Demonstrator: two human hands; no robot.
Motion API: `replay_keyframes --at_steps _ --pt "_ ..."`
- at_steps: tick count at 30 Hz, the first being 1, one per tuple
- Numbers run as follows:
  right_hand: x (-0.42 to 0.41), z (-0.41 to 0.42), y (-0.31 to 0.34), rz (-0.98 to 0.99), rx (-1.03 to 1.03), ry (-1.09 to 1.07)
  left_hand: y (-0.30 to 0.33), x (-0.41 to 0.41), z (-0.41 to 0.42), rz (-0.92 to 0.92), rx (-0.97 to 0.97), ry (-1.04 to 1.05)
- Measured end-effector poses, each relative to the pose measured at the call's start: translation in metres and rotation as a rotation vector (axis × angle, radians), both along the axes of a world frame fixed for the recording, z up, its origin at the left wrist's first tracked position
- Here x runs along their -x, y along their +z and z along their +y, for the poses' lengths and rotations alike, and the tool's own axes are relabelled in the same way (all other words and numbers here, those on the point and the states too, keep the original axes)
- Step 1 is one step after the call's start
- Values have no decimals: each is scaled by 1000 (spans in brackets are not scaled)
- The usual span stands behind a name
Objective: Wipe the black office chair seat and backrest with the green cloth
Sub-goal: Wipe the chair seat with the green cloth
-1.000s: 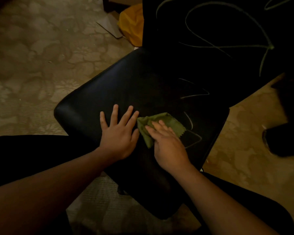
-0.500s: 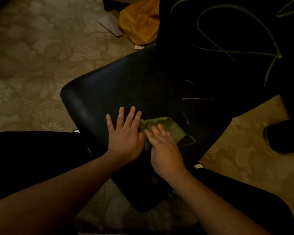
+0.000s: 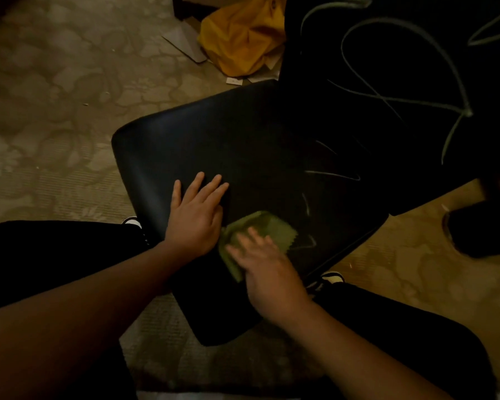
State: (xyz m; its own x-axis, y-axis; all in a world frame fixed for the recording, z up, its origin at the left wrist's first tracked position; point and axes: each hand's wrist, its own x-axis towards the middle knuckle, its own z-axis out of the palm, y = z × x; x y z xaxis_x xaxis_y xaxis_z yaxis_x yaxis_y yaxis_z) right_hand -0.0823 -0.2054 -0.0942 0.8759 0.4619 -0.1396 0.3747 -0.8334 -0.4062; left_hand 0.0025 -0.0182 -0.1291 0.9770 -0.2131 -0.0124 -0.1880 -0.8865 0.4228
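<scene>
The black chair seat (image 3: 220, 145) fills the middle of the view, with the dark backrest (image 3: 387, 67) rising at the upper right. Pale scribble lines mark both the backrest and the right part of the seat. My left hand (image 3: 195, 217) lies flat on the seat, fingers spread, holding nothing. Right beside it my right hand (image 3: 267, 272) presses the folded green cloth (image 3: 260, 229) flat against the seat near its front right edge. The hand is blurred and covers the cloth's near half.
A yellow bag (image 3: 243, 39) and pieces of cardboard (image 3: 185, 41) lie on the patterned carpet behind the seat. A dark shoe-like object (image 3: 479, 229) sits on the floor at the right. My dark-clothed legs flank the seat's near corner.
My right hand has slid the cloth toward me and the seat's front edge. The left hand has stayed flat on the seat. The view has shifted, showing more of the yellow bag.
</scene>
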Motion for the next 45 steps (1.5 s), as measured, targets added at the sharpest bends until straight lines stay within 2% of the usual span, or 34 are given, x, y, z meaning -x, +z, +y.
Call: replay_keyframes --at_steps 2,4,9,11,13,17,19,21,26,29,31,35,38,40,45 --pt "4 0 3 3 -15 80 3 -7 7 15 13 -10" --pt "-6 -11 4 -21 -8 22 5 -10 9 49 10 -21" --pt "-27 -72 -5 -96 10 -543 12 -9 1 96 -33 -2" --pt "-26 -80 -7 -97 20 -636 17 -5 -11 133 -27 70" --pt "-20 -66 -6 -93 22 -551 20 4 -28 140 -19 98" --pt "5 -29 -3 -46 1 -136 16 22 -50 94 -36 -24" --pt "2 -37 -2 -63 7 -88 12 24 -47 61 -37 -41" --pt "-9 -56 -4 -76 11 -165 10 23 -43 34 -27 -27" --pt "-32 -113 -7 -111 33 -541 13 18 -39 27 -45 -35" --pt "-33 -116 -8 -95 32 -693 15 17 -36 37 -56 -39" --pt "-26 -99 -8 -95 39 -615 17 14 -39 55 -61 -24" --pt "-8 -61 -9 -62 -11 -206 23 6 -55 36 -30 45" --pt "-16 -67 -10 -63 -39 -113 24 2 -66 15 -11 49" --pt "-30 -86 -13 -70 -20 -190 22 2 -68 24 -30 26" --pt "-62 -140 -16 -136 14 -646 23 0 -70 44 -42 34"
